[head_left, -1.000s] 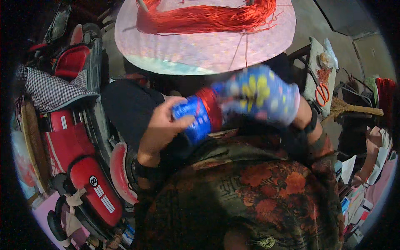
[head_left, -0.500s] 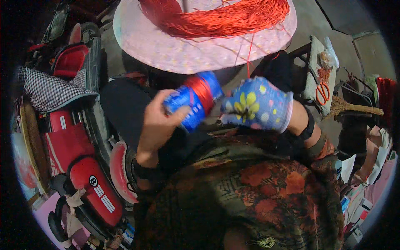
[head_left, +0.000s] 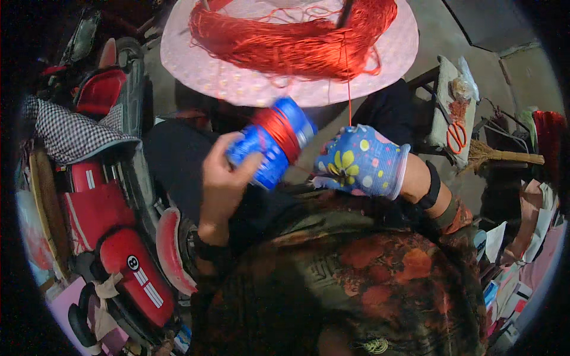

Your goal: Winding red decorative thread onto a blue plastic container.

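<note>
In my bare left hand [head_left: 224, 181] is a blue can [head_left: 261, 157], tilted, its lower end gripped between thumb and fingers. Red cord [head_left: 279, 135] is wound in a band about the can's middle. My right hand [head_left: 359, 161] wears a blue flowered glove and is closed just right of the can, not touching it. A strand of red cord [head_left: 349, 101] runs down from a big skein [head_left: 297, 44] into the gloved fingers. The skein lies in a loose ring on a round pink spotted disc [head_left: 249, 88]. The gloved fingertips are partly hidden.
At the right, scissors with orange handles [head_left: 456, 137] lie on a pale padded bench [head_left: 442, 113], beside a plastic bag [head_left: 466, 89]. A straw broom [head_left: 504, 154] lies below. A red scooter [head_left: 133, 273] stands on the left, with a checked cloth [head_left: 83, 130] over it.
The disc's skein has shifted left and hangs lower at its right side. My gloved hand has moved slightly down and left. The can has turned a little in my left hand.
</note>
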Demonstrator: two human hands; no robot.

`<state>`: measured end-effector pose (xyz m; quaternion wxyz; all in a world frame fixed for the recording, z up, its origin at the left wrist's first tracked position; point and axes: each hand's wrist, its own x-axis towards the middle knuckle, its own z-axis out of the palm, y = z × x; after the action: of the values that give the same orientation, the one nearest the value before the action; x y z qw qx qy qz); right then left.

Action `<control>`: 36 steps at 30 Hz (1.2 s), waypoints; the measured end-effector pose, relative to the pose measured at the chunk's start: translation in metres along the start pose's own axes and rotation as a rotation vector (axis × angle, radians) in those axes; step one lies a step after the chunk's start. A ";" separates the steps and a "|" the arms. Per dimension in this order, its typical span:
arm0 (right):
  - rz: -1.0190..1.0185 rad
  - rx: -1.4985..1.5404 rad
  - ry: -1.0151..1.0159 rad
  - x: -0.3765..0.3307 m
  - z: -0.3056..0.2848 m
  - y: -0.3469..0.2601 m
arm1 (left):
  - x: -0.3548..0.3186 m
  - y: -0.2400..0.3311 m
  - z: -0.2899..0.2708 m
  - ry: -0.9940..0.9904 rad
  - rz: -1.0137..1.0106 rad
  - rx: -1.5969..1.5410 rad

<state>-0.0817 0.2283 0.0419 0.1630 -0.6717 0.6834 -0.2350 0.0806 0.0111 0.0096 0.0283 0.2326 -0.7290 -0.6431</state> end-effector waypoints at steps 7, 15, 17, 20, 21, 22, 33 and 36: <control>0.183 0.640 0.114 0.006 -0.001 0.038 | -0.008 0.023 -0.009 -0.642 -0.031 -0.160; 0.055 0.203 0.068 -0.007 0.025 0.008 | -0.001 0.013 -0.022 -0.020 -0.007 -0.706; 0.047 0.022 -0.090 0.000 0.003 -0.011 | 0.002 0.008 -0.014 -0.030 -0.042 -0.265; -0.046 0.210 0.079 0.010 -0.013 0.004 | -0.002 0.017 -0.004 -0.272 -0.177 -0.035; -0.100 0.314 0.145 0.014 -0.017 0.013 | -0.002 0.018 -0.004 -0.412 -0.255 -0.091; -0.008 0.511 0.208 0.017 -0.008 0.029 | -0.006 0.026 -0.005 -0.520 -0.305 -0.132; -0.009 -0.022 -0.085 0.001 0.007 0.000 | 0.007 0.014 0.002 0.094 0.006 -0.101; -0.054 0.198 0.012 0.012 -0.007 0.011 | 0.005 0.009 0.005 -0.244 -0.111 0.053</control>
<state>-0.0953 0.2169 0.0424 0.2179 -0.6691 0.6395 -0.3097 0.0712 0.0146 0.0164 -0.1025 0.1934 -0.7296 -0.6479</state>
